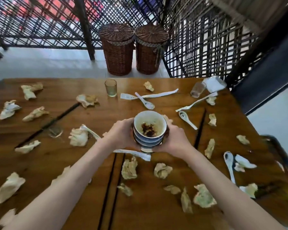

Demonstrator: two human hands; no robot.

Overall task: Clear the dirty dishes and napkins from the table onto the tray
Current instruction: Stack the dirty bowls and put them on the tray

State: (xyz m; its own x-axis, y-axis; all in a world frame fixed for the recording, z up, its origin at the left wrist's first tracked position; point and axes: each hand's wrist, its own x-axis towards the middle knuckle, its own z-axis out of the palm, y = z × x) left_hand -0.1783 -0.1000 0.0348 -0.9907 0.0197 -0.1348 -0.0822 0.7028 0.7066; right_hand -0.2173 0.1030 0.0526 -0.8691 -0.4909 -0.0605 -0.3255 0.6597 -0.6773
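Note:
Above the middle of the wooden table point(165, 205) I hold a stack of blue-and-white bowls point(149, 136). The top bowl has dark sauce residue inside. My left hand point(121, 133) grips the stack's left side and my right hand point(175, 138) grips its right side. Several crumpled napkins point(129, 168) lie scattered over the table. White ceramic spoons point(144, 101) lie at the back centre and on the right point(188, 119). Two small glasses stand at the back, one greenish point(110, 87) and one at the right point(197, 89). The dark edge of a tray point(279, 151) shows at the far right.
Dark chopsticks point(47, 125) lie on the left and another pair point(200, 128) on the right. A white tissue box point(214, 84) sits at the back right corner. Two wicker baskets point(133, 50) stand on the floor behind the table, before a lattice screen.

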